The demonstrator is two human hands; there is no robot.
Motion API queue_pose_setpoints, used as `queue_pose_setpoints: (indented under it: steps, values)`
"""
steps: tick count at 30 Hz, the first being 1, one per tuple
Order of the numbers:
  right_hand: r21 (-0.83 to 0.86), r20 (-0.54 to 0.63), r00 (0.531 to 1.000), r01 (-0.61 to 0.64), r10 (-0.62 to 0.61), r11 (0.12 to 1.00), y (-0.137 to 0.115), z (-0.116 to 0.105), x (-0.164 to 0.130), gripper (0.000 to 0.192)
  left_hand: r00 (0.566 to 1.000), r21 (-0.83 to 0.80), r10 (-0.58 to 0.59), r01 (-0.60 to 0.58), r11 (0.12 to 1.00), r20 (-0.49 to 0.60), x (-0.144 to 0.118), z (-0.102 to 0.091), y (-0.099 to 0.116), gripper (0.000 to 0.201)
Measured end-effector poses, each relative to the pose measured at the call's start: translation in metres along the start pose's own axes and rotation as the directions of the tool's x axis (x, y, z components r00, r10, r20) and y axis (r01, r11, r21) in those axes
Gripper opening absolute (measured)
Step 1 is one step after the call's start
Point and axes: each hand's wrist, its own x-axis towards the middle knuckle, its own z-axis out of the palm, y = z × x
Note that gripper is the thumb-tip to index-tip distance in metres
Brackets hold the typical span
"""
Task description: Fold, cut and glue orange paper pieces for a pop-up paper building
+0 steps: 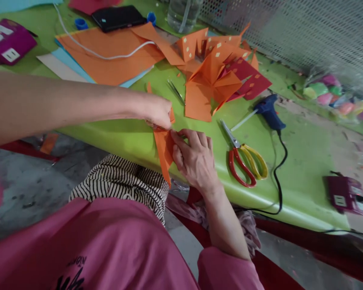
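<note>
Pinching a creased, pointy orange paper piece (163, 150) between left hand (157, 110) and right hand (195, 159), just beside glossy red-and-yellow scissors (245, 159).

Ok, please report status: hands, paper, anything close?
Left hand and right hand pinch orange paper piece at table edge. Scissors beside right hand, apart.

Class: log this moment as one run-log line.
left hand: pinching orange paper piece | right hand: pressing it | scissors, glue gun: idle on green table
</note>
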Motion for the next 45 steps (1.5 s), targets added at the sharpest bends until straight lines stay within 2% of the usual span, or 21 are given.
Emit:
queue_pose_setpoints:
  steps: [7, 13, 20, 24, 28, 32, 35, 39, 42, 44, 45]
  values:
    - [-0.036, 0.0, 1.0, -0.012, 0.012, 0.999, 0.0, 0.002, -0.001, 0.041, 0.999, -0.1, 0.0, -0.004, 0.995, -0.04, 0.001, 0.012, -0.013, 0.027]
    - [-0.019, -0.025, 0.999, -0.022, 0.022, 1.0, 0.001, 0.003, -0.001, 0.039, 0.992, -0.265, -0.033, 0.065, 0.962, 0.125, 0.002, 0.005, -0.016, 0.035]
    - [-0.028, -0.052, 0.999, -0.013, 0.012, 1.0, 0.001, 0.006, -0.001, 0.038, 0.987, -0.379, -0.032, 0.09, 0.921, 0.157, -0.005, -0.003, -0.012, 0.029]
    - [-0.036, -0.073, 0.997, -0.007, 0.004, 0.999, 0.002, 0.007, -0.001, 0.038, 0.99, -0.383, -0.058, 0.102, 0.918, 0.125, -0.008, -0.001, -0.008, 0.023]
    - [-0.026, -0.069, 0.998, -0.003, 0.002, 1.0, 0.002, 0.007, -0.002, 0.038, 0.999, -0.277, -0.028, 0.033, 0.96, 0.022, -0.008, 0.004, -0.01, 0.028]
    - [-0.024, -0.055, 0.998, -0.006, 0.005, 1.0, 0.003, 0.006, -0.002, 0.038, 0.999, -0.247, -0.033, 0.033, 0.968, 0.006, -0.002, 0.008, -0.016, 0.031]
    - [-0.017, -0.045, 0.999, -0.013, 0.013, 1.0, 0.002, 0.006, -0.001, 0.038, 1.0, -0.279, -0.028, 0.027, 0.96, -0.003, 0.001, 0.009, -0.016, 0.034]
    - [-0.004, -0.051, 0.998, -0.032, 0.032, 0.999, 0.001, 0.007, 0.0, 0.039, 0.998, -0.401, -0.048, 0.063, 0.914, 0.046, -0.003, 0.005, -0.014, 0.036]
    - [0.013, -0.054, 0.998, -0.04, 0.041, 0.999, 0.002, 0.008, 0.0, 0.039, 0.999, -0.462, 0.049, -0.044, 0.886, -0.001, -0.009, 0.002, -0.021, 0.029]
    - [0.03, -0.054, 0.998, -0.033, 0.035, 0.999, 0.003, 0.007, 0.0, 0.039, 0.98, -0.411, 0.156, -0.195, 0.891, -0.125, -0.017, 0.005, -0.031, 0.021]
    - [0.044, -0.057, 0.998, -0.031, 0.033, 0.999, 0.004, 0.007, -0.001, 0.039, 0.951, -0.344, 0.213, -0.282, 0.895, -0.226, -0.022, 0.008, -0.036, 0.017]
